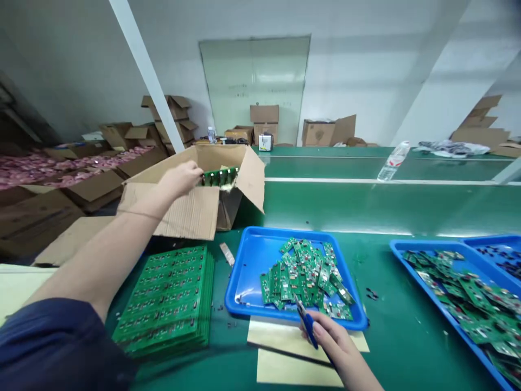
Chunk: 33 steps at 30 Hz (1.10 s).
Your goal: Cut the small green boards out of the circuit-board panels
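Our left hand (181, 180) reaches over the open carton (244, 168), its fingers pressed together on the end of a green circuit board strip (220, 176), which sticks out from the grip above the carton's mouth. The carton's near flap lies just below that wrist, and our forearm passes over a stack of green panels (166, 298) on the bench.

Our right hand (331, 339) is closed around blue-handled snips (308, 326), just at the near rim of a blue tray (244, 271) heaped with cut boards (303, 274). Paper sheets (293, 366) lie under this grip. Farther right sits a second blue tray (419, 260) of boards, and beyond the carton, a plastic bottle (391, 162) lies on the bench.
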Tool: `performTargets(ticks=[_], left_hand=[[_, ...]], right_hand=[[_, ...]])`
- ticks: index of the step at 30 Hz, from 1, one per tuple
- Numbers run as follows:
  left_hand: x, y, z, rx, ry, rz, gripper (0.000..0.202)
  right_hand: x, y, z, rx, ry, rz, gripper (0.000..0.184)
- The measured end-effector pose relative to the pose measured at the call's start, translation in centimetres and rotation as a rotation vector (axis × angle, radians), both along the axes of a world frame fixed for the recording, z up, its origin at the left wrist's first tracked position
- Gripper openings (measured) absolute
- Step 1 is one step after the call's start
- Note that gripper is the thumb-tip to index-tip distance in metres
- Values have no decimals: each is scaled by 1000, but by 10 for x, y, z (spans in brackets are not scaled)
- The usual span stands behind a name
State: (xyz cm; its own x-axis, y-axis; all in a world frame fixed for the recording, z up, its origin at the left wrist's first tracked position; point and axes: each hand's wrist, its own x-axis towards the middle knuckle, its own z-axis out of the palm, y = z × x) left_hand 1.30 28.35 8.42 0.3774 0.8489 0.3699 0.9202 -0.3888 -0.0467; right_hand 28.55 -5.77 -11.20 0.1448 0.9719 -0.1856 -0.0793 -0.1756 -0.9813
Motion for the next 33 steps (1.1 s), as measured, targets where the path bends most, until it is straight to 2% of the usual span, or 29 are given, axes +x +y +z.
performTargets(ticks=[3, 5, 12, 16, 20, 24, 27, 30, 33], left_hand=[[-3, 6, -17, 14, 150, 8, 20], [-8, 3, -21, 42, 208, 27, 24], [-11, -8, -16, 221, 220, 122, 36], [-8, -3, -18, 120, 331, 70, 31], [-13, -5, -20, 187, 277, 131, 33], [-13, -17, -22, 106, 266, 139, 30], [-10, -31, -15, 110, 234, 173, 29], [-10, -44, -2, 162, 149, 225, 39], [-12, -51, 9, 250, -73, 323, 41]], right_hand=[[-1, 1, -10, -13, 12, -47, 49], [-1, 3, -14, -9, -5, -48, 51], [-4, 4, -6, -24, 9, -16, 53], [-3, 3, -4, -19, -10, -1, 52], [-2, 3, -7, -22, -15, -6, 53], [-6, 2, -6, -37, 5, -3, 53], [-2, -1, -2, 15, 7, -16, 51], [24, -1, -1, 88, -170, -173, 51], [69, 3, -9, 44, -604, -403, 56]])
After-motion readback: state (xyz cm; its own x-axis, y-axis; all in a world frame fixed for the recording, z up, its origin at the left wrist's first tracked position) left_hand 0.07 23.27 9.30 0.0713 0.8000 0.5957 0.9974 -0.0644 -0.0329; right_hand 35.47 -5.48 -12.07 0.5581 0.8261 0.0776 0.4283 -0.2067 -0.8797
